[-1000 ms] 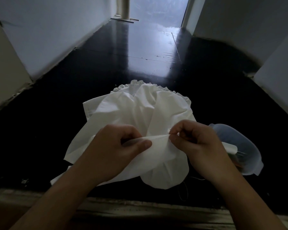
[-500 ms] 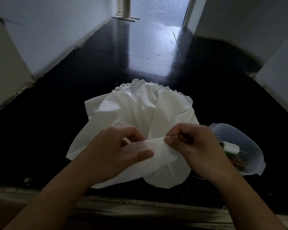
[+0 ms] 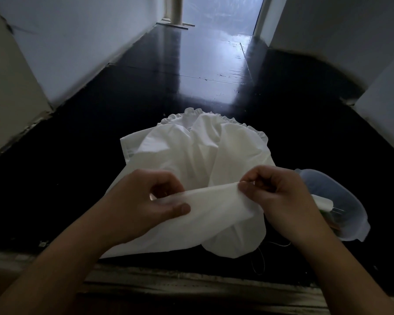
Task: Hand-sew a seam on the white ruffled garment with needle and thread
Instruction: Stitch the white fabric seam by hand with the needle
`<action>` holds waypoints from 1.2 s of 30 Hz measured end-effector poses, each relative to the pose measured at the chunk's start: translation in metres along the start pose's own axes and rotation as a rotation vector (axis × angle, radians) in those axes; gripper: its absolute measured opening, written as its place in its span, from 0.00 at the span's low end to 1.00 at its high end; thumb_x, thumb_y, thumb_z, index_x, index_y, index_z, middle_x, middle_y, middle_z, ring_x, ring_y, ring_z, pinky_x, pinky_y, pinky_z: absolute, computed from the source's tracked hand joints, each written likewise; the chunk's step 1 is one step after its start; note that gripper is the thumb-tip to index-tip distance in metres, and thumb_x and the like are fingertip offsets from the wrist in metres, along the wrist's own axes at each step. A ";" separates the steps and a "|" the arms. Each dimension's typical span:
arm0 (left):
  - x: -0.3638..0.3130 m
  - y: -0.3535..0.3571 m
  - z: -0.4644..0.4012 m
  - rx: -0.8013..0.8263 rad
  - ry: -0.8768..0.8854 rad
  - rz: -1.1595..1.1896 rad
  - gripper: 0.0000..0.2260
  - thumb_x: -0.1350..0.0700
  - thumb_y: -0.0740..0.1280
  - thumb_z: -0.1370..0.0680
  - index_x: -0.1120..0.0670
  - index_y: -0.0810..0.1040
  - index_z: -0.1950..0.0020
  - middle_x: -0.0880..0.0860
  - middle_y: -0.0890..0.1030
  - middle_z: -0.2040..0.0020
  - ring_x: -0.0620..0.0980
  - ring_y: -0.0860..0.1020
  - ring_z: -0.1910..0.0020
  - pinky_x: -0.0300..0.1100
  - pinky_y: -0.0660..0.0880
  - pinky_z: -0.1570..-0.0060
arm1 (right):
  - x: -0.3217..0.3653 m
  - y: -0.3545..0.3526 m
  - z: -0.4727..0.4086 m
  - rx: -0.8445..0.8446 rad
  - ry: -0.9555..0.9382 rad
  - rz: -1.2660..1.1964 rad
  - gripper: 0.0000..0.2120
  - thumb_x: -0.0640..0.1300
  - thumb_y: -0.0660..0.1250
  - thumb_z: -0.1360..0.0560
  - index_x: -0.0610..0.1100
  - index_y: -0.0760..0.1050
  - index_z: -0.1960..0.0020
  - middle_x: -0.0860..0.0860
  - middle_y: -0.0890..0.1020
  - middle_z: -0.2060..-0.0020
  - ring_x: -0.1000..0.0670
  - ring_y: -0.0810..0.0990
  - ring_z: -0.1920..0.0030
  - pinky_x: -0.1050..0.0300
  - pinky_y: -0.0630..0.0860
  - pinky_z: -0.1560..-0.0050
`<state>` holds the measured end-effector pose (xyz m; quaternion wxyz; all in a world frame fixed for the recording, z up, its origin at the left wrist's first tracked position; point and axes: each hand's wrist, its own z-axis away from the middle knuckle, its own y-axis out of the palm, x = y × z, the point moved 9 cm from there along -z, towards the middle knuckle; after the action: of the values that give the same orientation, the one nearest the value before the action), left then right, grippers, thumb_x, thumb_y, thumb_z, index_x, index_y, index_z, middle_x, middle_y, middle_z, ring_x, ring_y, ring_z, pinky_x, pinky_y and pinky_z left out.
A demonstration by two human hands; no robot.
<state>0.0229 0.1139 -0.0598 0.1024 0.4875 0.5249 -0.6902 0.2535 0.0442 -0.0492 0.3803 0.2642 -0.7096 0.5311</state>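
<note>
The white ruffled garment lies bunched on a black floor, its frilled edge at the far side. My left hand grips a folded edge of the cloth, thumb on top. My right hand pinches the same edge at its right end, so a band of cloth stretches between both hands. I cannot make out the needle. A thin dark thread loops on the floor below the garment.
A translucent plastic container with a white item inside sits on the floor just right of my right hand. White walls line both sides of the shiny black floor. A worn step edge runs along the bottom.
My hands have moved apart, pulling the folded edge of the cloth longer and tauter between them. My right hand has shifted right and slightly up.
</note>
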 end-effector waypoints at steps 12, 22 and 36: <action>0.007 -0.015 -0.001 -0.076 -0.016 0.040 0.07 0.46 0.76 0.25 0.47 0.87 0.60 0.44 0.86 0.64 0.41 0.84 0.63 0.31 0.76 0.61 | -0.002 -0.001 -0.002 -0.042 0.021 0.007 0.10 0.39 0.74 0.24 0.48 0.82 0.63 0.49 0.83 0.68 0.48 0.80 0.64 0.59 0.73 0.63; 0.008 -0.013 0.000 -0.043 0.010 -0.030 0.07 0.42 0.73 0.25 0.43 0.87 0.58 0.38 0.85 0.62 0.37 0.83 0.60 0.30 0.76 0.58 | -0.004 -0.002 -0.002 -0.070 0.025 0.040 0.11 0.38 0.74 0.24 0.50 0.82 0.63 0.55 0.84 0.66 0.55 0.82 0.64 0.61 0.75 0.61; 0.015 -0.017 0.000 -0.082 -0.018 -0.053 0.03 0.48 0.77 0.25 0.44 0.86 0.58 0.38 0.85 0.60 0.38 0.83 0.57 0.40 0.80 0.54 | -0.009 -0.008 -0.004 -0.086 0.015 0.090 0.10 0.41 0.75 0.24 0.52 0.82 0.61 0.52 0.83 0.67 0.51 0.81 0.65 0.60 0.75 0.63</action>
<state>0.0042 0.1270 -0.0607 0.1088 0.4627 0.5645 -0.6748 0.2658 0.0455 -0.0515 0.3724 0.2113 -0.7399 0.5189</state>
